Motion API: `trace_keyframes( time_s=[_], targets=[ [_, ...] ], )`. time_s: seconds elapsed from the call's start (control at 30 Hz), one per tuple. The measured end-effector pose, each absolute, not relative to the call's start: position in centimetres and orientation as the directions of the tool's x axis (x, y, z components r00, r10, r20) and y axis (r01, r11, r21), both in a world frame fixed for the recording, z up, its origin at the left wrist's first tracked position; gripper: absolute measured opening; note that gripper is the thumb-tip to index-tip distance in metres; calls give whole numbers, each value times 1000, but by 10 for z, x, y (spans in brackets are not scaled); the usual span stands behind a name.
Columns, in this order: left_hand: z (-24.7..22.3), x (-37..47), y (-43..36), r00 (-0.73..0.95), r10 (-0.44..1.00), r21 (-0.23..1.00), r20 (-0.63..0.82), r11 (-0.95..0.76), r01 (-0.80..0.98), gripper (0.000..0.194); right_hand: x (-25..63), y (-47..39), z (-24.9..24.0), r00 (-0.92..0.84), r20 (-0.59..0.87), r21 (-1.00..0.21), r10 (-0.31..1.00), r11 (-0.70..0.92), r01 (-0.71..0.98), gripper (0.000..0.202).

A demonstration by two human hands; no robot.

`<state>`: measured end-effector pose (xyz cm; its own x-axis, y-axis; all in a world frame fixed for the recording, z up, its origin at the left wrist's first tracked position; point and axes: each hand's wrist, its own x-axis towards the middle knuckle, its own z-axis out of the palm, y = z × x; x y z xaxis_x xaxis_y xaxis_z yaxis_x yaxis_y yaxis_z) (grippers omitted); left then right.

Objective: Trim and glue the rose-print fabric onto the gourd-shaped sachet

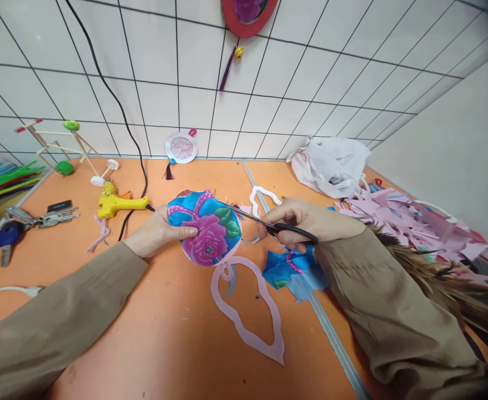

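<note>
1. We had an orange worktop beneath everything, with a grey strip running across it.
2. At the far right, we saw a heap of pink scraps spread out.
3. Beside that heap sat our crumpled white plastic bag, near the tiled wall.
4. Nearer us lay a wavy pink cut-out frame; its looped end came close to the disc above, and we could not tell whether they touched.
5. Of our hands, the right hand was wrapped around black scissor handles, while the left hand pinched fabric, thumb on top.
6. That floral fabric disc, blue with a purple bloom, was above the middle of the worktop, gripped at its left edge.
7. Our scissors reached its upper right edge with their blades.
8. Below our right hand lay a blue floral offcut.
9. Left of the disc, we had a yellow glue gun.
</note>
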<state>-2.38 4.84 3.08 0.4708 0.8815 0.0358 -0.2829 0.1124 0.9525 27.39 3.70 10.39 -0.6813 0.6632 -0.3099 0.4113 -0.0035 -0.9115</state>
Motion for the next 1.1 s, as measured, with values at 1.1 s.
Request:
trace_keyframes(
  time_s=[1.1],
  targets=[
    [28, -17, 42, 407, 913, 948, 14, 116, -295, 39, 252, 36, 98, -464, -91, -960, 881, 46, 277, 30]
  ],
)
